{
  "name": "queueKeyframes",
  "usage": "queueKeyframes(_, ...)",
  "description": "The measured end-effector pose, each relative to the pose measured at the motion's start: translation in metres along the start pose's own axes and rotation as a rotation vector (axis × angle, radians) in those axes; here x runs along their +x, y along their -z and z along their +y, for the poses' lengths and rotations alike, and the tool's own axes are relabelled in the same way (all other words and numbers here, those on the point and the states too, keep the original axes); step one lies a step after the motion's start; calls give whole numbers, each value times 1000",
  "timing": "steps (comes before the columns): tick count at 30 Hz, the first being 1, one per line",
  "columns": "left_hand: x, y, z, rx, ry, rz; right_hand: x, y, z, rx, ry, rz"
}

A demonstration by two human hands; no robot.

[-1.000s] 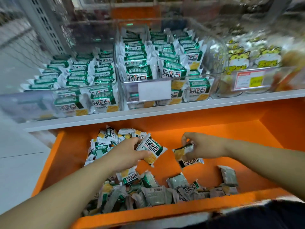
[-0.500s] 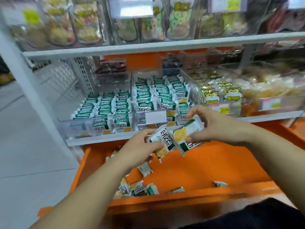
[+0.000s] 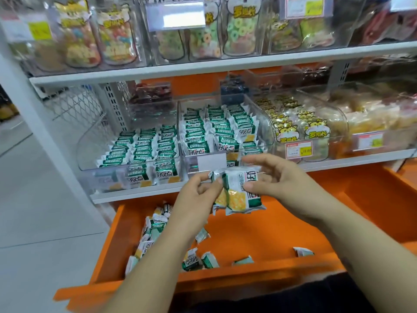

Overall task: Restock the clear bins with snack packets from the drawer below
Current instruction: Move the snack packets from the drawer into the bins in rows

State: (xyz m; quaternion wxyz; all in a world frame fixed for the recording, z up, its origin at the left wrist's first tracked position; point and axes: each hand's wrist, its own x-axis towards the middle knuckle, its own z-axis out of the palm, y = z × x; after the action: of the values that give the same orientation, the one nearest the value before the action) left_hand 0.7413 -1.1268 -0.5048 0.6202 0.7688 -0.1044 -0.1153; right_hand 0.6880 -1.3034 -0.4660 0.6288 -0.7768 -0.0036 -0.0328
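Note:
Both hands hold a small stack of green-and-white snack packets (image 3: 239, 195) above the open orange drawer (image 3: 259, 236). My left hand (image 3: 198, 195) pinches the stack's left edge. My right hand (image 3: 277, 177) grips its top and right side. The stack hangs just in front of the middle clear bin (image 3: 268, 127), which is filled with rows of the same packets. The left clear bin (image 3: 90, 145) holds fewer rows of them. Several loose packets (image 3: 155, 224) lie in the drawer's left and front parts.
To the right, clear bins (image 3: 338, 141) hold yellow cartoon-label snacks behind red price tags (image 3: 298, 150). An upper white shelf (image 3: 203, 66) carries bins of ring candies. A white upright post (image 3: 33, 114) and grey floor lie to the left.
Both hands lifted their packets out of the drawer and brought them together into one stack in front of the middle bin. The view rose from the drawer to the shelves.

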Motion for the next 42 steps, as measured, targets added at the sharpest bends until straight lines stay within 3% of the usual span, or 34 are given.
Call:
queueKeyframes(5,-2,-6,8,-212,61,-53,6,-7,8,72,37,156)
queueKeyframes(10,3,-8,11,-208,-14,-132,8,-18,10,-6,118,306)
queueKeyframes(12,8,-8,16,-200,-14,-134,14,-15,15,29,67,253)
queueKeyframes(15,18,-6,24,-176,-63,-145,24,-6,21,233,-52,34)
queueKeyframes(18,28,-5,35,-107,-100,-212,34,11,18,256,-59,35)
queueKeyframes(20,34,-5,39,67,-153,-176,40,20,11,72,-10,91)
queueKeyframes(26,61,8,27,659,-300,172,92,55,-19,-780,201,293)
queueKeyframes(31,72,15,16,927,-200,131,140,64,-21,-1451,119,84)
queueKeyframes(33,75,16,13,957,-167,113,153,61,-16,-1546,71,-39)
queueKeyframes(38,82,17,5,949,-99,64,172,62,-4,-1488,2,-177)
queueKeyframes(42,85,18,-1,963,-89,48,177,72,8,-1752,-54,-227)
